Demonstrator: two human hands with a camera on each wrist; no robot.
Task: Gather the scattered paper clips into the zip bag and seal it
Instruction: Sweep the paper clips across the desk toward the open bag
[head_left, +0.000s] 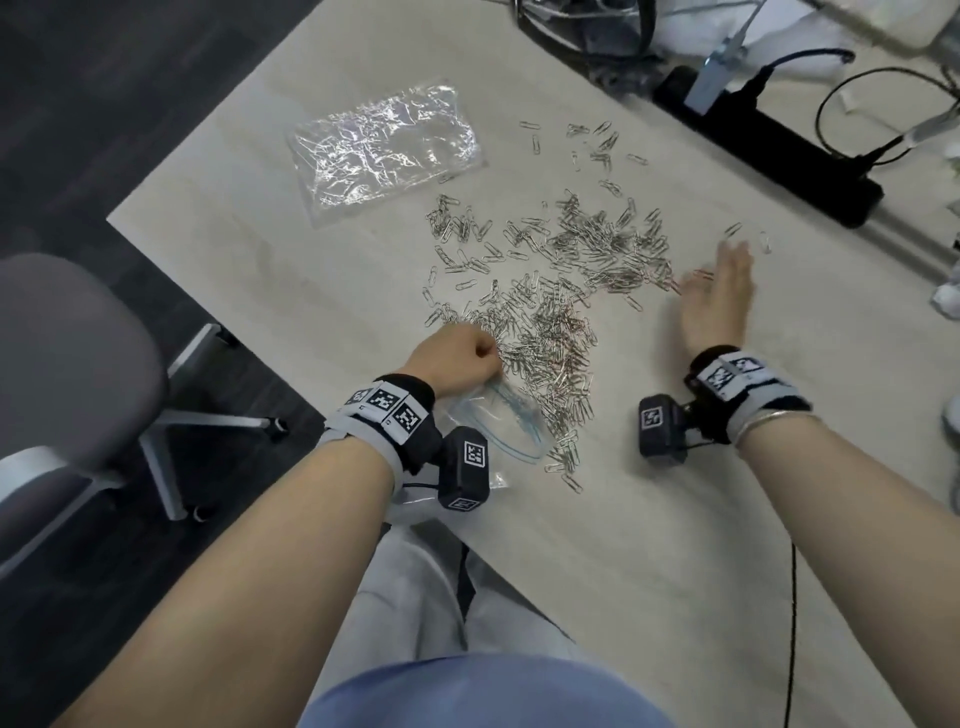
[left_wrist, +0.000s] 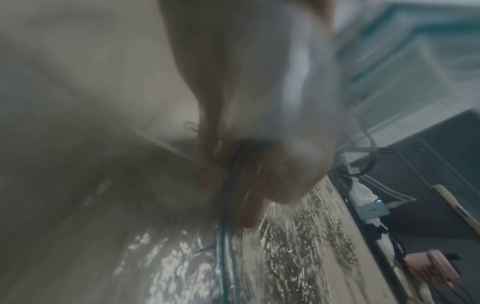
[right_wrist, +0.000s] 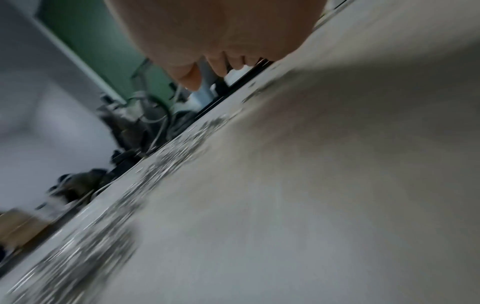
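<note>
Silver paper clips (head_left: 550, 291) lie scattered in a wide heap across the middle of the pale table (head_left: 649, 545). A clear zip bag (head_left: 498, 415) with a blue strip lies at the near edge, its mouth toward the heap. My left hand (head_left: 457, 356) curls round the bag's rim at the opening; in the left wrist view the fingers (left_wrist: 228, 164) pinch the blue zip strip (left_wrist: 226, 216). My right hand (head_left: 719, 291) is flat and open on the table at the heap's right edge, holding nothing. In the right wrist view the clips (right_wrist: 109, 222) are a blurred streak.
A second crinkled clear plastic bag (head_left: 387, 148) lies at the far left of the table. A black power strip (head_left: 769, 150) with cables runs along the far right. A grey office chair (head_left: 67, 358) stands left of the table.
</note>
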